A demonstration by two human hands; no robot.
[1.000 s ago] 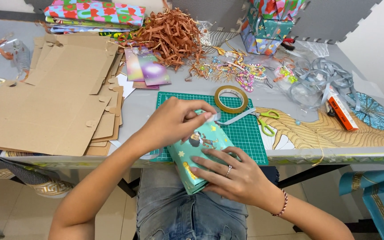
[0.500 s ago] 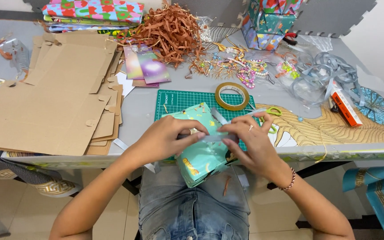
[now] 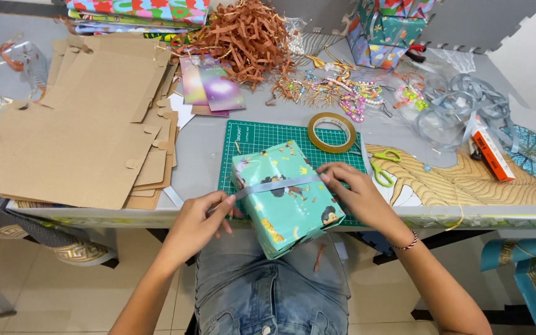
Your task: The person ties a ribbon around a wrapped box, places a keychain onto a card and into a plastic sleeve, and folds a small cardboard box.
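Both hands (image 3: 203, 217) (image 3: 358, 195) pinch grey ribbon (image 3: 277, 184) across the wrapped box (image 3: 286, 201); tape roll (image 3: 332, 132) and scissors (image 3: 383, 167) lie just beyond.

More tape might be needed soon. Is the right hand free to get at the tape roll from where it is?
Probably yes: the tape roll lies bare on the mat just beyond the right hand, though that hand is pinching ribbon.

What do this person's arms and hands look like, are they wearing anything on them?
Both forearms are bare, with no sleeves in view. The left hand wears nothing that shows: no glove, ring or band. The right hand has a thin ring on one finger, and a slim beaded bracelet in dark red and white circles its wrist. No gloves, and no watch in view.
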